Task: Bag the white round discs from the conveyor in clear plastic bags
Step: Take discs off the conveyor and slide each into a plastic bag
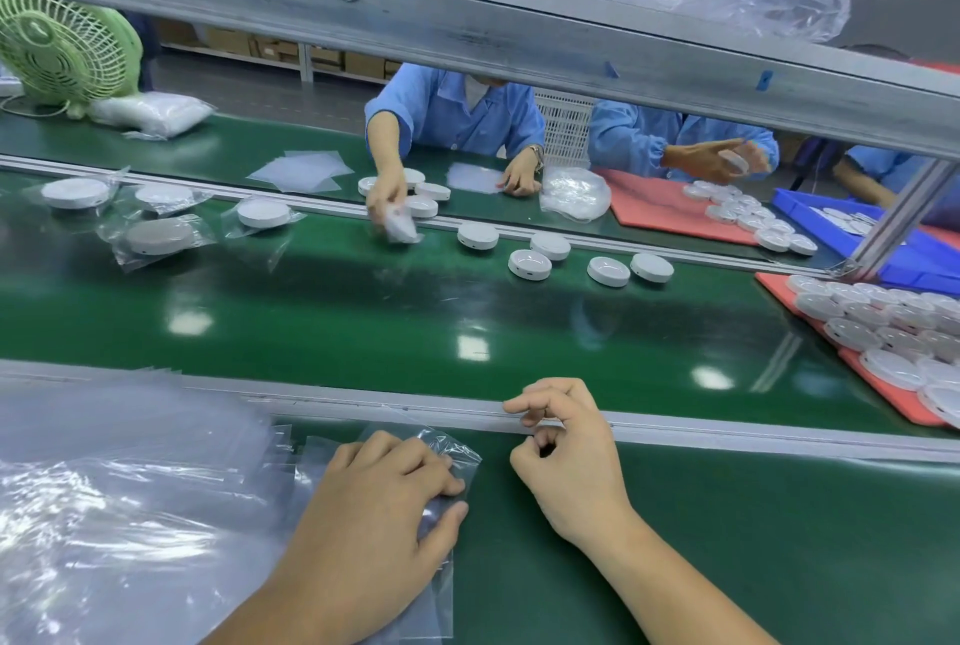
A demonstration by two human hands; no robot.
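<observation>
On the near side of the near rail [727, 429], far left, lies a slumped stack of clear bags [104, 488], glossy and crinkled. Across the rail at that end, bagged discs [156, 236] ride the green conveyor [363, 322].

Just right of the stack, the left hand [384, 504] rests on a single clear bag [447, 447] lying flat on the surface. Its bent fingers lie on top and its thumb is at the edge, so it seems to pinch the thin film.

Next, the right hand [566, 457] hovers over the rail itself, fingers half curled, holding nothing that shows.

The loose white discs [530, 264] lie well beyond the rail, ahead and a little right of that hand. They are smooth, hard-looking pucks, some dished side up. Being round, they have no long axis to line up with. The right hand is plainly the nearer, so the reach likely falls to it while the left readies the bag.
</observation>
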